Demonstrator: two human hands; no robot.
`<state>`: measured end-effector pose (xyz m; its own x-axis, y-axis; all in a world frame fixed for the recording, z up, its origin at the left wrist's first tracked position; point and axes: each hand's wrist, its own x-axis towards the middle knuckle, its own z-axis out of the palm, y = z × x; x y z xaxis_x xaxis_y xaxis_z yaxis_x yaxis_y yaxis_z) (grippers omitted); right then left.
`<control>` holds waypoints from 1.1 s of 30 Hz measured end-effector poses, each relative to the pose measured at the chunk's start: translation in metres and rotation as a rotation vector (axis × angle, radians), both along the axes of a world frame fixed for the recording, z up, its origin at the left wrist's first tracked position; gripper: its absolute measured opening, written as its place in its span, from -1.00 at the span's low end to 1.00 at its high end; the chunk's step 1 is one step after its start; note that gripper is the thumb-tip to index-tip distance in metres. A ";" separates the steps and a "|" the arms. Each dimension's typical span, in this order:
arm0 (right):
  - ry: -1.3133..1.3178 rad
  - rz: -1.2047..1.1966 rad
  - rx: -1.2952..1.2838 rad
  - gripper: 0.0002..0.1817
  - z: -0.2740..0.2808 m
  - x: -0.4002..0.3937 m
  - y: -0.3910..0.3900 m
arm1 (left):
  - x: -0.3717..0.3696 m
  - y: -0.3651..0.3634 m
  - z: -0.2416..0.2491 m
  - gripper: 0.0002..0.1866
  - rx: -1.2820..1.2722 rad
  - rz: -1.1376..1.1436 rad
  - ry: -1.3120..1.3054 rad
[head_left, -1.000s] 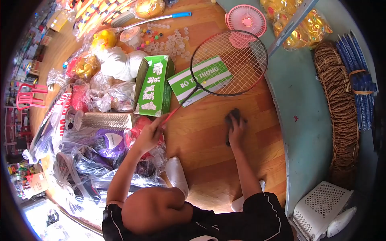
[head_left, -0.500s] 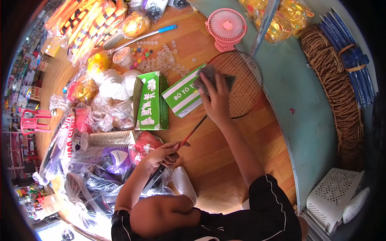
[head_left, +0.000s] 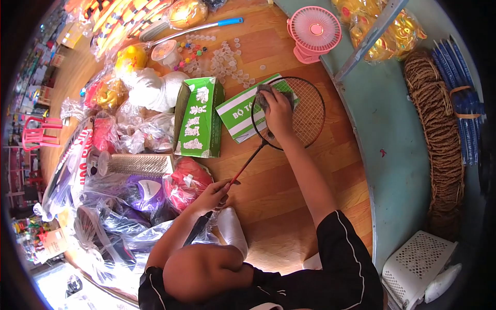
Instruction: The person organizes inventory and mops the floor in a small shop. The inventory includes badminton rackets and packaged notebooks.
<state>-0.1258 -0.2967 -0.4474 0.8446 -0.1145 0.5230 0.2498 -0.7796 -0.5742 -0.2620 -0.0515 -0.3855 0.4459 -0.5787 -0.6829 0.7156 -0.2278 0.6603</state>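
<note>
My left hand is wrapped round the handle of a badminton racket, whose red and black shaft slants up to the right. My right hand presses a dark grey cloth against the left part of the racket's strung head. Partly under the racket head lies a flat green and white box with printed letters. Left of it stands a green box with white figures.
Small clear caps and coloured beads lie beyond the boxes. A pink fan stands at the top. Plastic-wrapped goods fill the left. Coiled brown rope and a white basket are on the right.
The racket head has turned from blurred to sharp, and the cloth in my right hand now sits near its left rim. The whole view has shifted slightly.
</note>
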 end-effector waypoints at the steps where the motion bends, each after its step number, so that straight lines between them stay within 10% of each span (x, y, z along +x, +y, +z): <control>1: 0.034 -0.004 0.046 -0.61 0.003 0.004 -0.005 | 0.000 0.001 -0.002 -0.66 -0.019 0.003 0.028; 6: 0.070 -0.212 0.236 -0.65 0.008 0.017 -0.024 | 0.000 0.001 0.001 -0.66 -0.071 0.017 0.097; 17: 0.266 0.276 0.325 -0.62 0.035 -0.109 -0.016 | -0.001 0.003 0.000 -0.63 -0.090 -0.015 0.085; 24: -0.062 -0.260 0.196 -0.78 0.064 -0.067 -0.070 | 0.006 -0.009 0.019 -0.66 -0.071 -0.081 -0.056; 31: 0.070 0.024 0.030 -0.74 0.041 -0.103 -0.013 | 0.047 -0.011 0.043 -0.68 -0.057 0.414 -0.199; 33: 0.747 -0.076 1.238 -0.73 0.050 -0.109 0.000 | 0.059 -0.007 0.050 -0.68 -0.134 0.466 -0.204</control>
